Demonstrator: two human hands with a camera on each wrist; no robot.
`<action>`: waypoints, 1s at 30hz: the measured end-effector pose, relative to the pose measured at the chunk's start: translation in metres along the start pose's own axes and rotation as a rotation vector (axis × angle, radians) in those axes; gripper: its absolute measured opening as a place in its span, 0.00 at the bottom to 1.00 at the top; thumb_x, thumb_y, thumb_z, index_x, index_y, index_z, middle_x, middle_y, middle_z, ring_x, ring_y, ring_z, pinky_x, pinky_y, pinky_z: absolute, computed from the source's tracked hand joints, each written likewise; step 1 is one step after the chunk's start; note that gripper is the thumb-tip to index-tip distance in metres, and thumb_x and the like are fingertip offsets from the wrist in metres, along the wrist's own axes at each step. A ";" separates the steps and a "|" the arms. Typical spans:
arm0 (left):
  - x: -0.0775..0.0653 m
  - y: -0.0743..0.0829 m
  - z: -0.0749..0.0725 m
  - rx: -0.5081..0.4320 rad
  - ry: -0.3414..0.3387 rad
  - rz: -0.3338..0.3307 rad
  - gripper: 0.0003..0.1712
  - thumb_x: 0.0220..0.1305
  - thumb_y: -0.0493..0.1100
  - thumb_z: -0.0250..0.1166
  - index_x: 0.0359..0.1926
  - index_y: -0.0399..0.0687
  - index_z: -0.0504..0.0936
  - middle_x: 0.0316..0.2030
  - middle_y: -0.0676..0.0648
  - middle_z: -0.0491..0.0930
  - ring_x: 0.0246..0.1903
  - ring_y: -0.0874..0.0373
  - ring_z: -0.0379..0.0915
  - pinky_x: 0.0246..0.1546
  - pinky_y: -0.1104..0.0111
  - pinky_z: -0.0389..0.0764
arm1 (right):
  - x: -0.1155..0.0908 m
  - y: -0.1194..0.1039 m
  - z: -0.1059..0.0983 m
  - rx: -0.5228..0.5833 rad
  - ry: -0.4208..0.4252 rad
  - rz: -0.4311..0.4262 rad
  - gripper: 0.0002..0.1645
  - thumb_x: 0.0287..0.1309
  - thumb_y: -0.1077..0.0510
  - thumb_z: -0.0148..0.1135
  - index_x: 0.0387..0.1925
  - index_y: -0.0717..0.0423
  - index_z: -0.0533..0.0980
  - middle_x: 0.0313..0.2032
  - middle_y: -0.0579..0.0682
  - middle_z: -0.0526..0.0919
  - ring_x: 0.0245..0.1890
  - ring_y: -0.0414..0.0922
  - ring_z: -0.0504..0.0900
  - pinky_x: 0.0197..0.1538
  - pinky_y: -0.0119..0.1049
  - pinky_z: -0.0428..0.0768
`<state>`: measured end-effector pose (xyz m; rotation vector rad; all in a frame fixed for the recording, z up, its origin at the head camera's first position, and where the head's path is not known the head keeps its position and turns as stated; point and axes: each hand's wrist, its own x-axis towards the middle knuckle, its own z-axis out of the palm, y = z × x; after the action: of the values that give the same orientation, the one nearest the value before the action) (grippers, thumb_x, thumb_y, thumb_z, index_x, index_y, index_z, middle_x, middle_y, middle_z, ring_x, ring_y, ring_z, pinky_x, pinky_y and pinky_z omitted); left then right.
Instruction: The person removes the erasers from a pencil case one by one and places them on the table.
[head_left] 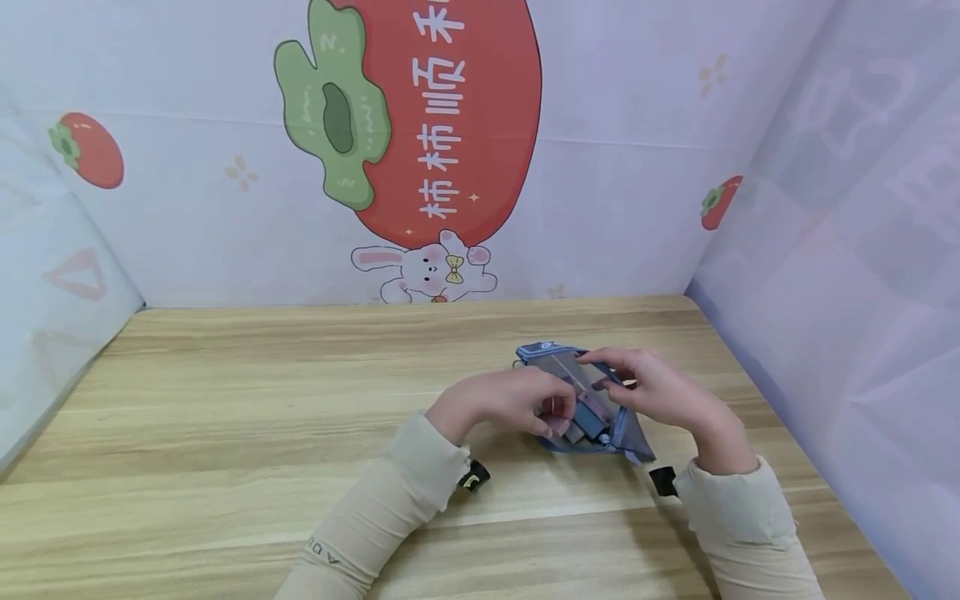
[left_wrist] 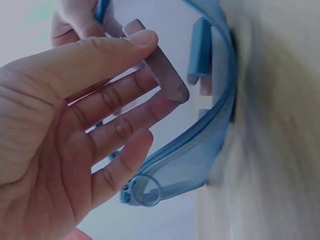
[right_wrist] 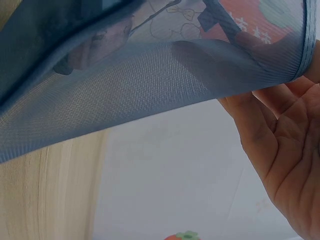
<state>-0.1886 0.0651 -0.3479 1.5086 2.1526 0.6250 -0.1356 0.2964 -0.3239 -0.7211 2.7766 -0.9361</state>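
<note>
A blue mesh zip pouch [head_left: 637,437] lies on the wooden table with its zipped mouth spread apart. My left hand [head_left: 521,400] is at the pouch's mouth. Between thumb and fingers it pinches a small greyish-mauve bar with rounded ends [left_wrist: 167,77], whose exact kind I cannot tell. My right hand [head_left: 660,392] holds the pouch's far right edge, its fingers partly behind the mesh [right_wrist: 200,75] in the right wrist view. Inside the pouch are a blue block [left_wrist: 201,47] and several small pinkish-grey pieces, partly hidden by my left hand.
The wood-grain table [head_left: 262,400] extends left of the pouch. A printed cloth backdrop [head_left: 615,208] stands behind it, with cloth walls on both sides. Small black devices [head_left: 474,477] sit by both cuffs. A metal ring [left_wrist: 146,191] hangs at the zip's end.
</note>
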 end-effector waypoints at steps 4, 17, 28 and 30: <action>-0.004 0.001 -0.005 -0.001 0.020 -0.005 0.09 0.63 0.38 0.68 0.42 0.52 0.78 0.38 0.55 0.78 0.40 0.61 0.74 0.46 0.72 0.79 | 0.000 -0.001 -0.001 -0.005 0.003 -0.002 0.27 0.59 0.74 0.55 0.61 0.62 0.74 0.46 0.59 0.83 0.22 0.34 0.69 0.35 0.32 0.75; -0.019 -0.002 -0.016 -0.035 0.088 -0.027 0.11 0.61 0.36 0.70 0.43 0.49 0.79 0.38 0.53 0.77 0.40 0.59 0.73 0.47 0.67 0.81 | 0.000 -0.001 0.000 -0.021 0.008 -0.007 0.26 0.59 0.73 0.56 0.61 0.63 0.74 0.51 0.60 0.83 0.29 0.36 0.75 0.40 0.38 0.79; -0.043 -0.012 -0.021 -0.039 0.135 -0.030 0.09 0.61 0.34 0.68 0.40 0.50 0.79 0.36 0.54 0.78 0.39 0.60 0.74 0.47 0.63 0.81 | 0.002 0.000 0.000 -0.025 0.012 -0.018 0.26 0.61 0.73 0.56 0.61 0.60 0.74 0.52 0.60 0.82 0.28 0.34 0.74 0.42 0.37 0.79; -0.048 -0.013 -0.023 -0.031 0.146 -0.048 0.09 0.61 0.35 0.68 0.41 0.49 0.79 0.36 0.54 0.78 0.39 0.59 0.74 0.47 0.62 0.81 | 0.002 0.000 0.000 -0.024 0.014 -0.018 0.26 0.61 0.73 0.56 0.61 0.60 0.74 0.50 0.60 0.82 0.29 0.34 0.75 0.42 0.37 0.79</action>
<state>-0.1967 0.0129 -0.3331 1.4305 2.2690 0.7706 -0.1370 0.2950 -0.3239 -0.7474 2.8027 -0.9170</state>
